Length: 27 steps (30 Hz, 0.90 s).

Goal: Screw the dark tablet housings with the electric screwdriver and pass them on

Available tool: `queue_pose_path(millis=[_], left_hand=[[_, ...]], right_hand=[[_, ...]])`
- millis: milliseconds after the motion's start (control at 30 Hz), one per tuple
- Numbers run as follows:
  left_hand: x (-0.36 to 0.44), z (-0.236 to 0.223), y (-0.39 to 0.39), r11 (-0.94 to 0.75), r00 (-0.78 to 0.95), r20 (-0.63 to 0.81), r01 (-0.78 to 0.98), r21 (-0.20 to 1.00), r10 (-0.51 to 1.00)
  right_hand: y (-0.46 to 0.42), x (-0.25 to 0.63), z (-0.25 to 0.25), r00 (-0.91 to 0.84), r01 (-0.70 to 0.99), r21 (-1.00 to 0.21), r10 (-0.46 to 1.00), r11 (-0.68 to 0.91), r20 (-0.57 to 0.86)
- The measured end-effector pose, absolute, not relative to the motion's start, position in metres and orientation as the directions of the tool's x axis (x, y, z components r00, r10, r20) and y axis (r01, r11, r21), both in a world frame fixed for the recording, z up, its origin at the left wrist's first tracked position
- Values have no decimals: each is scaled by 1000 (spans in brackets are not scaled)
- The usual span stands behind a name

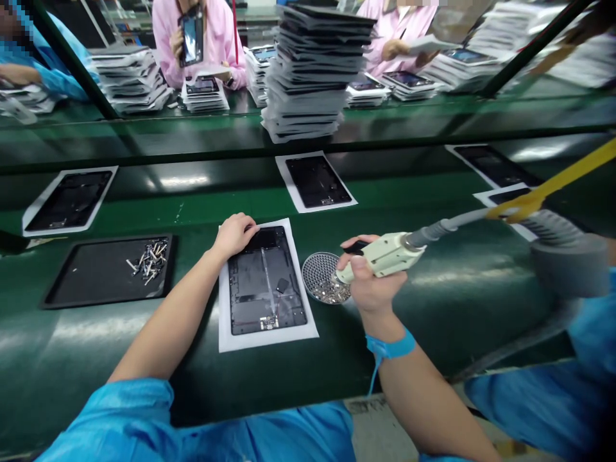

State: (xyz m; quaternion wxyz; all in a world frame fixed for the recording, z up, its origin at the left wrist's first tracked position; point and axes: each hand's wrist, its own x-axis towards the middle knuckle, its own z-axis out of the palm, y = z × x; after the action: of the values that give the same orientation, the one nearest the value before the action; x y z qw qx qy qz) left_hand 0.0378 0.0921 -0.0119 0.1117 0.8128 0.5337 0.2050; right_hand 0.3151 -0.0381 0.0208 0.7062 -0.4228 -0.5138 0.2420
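An open tablet housing (pixel 255 276), with a small circuit board at its near edge, lies on a white sheet (pixel 233 340) in front of me. My left hand (pixel 235 234) is at its upper left corner, fingers bent and closed against the edge. Wrapped round a pale electric screwdriver (pixel 397 253) is my right hand (pixel 378 285); a blue wrist strap circles that wrist. The screwdriver's front end points down over a round perforated dish (pixel 320 260), which holds many small metal screws (pixel 332 292). Its tip is hard to make out against them.
A black tray (pixel 106 273) with small loose parts (pixel 151 262) is at left. Other tablet housings (pixel 315 181) lie on sheets farther back. A tall stack (pixel 312 77) stands on the ledge. The screwdriver cable (pixel 462 219) and yellow strap (pixel 572 176) cross at right. Several people work nearby.
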Motion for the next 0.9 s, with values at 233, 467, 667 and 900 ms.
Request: queue_pose_path(millis=[233,467,667,900], left_hand=[[39,-12,92,-386,326,209,818,426,922],[40,-10,91,-378,321,201,811,447,926],[42,-11,89,-361,305,194,816,451,932],[47,-8,86,-322,284,152,821,472,947]], right_hand=[[-37,314,21,368,106,-851,775,514,514],[-35,313,18,375,51,-849,778,526,505],[-40,311,25,416,64,-862,772,503,481],[-68,266,45,218,-159,-836,845,524,488]])
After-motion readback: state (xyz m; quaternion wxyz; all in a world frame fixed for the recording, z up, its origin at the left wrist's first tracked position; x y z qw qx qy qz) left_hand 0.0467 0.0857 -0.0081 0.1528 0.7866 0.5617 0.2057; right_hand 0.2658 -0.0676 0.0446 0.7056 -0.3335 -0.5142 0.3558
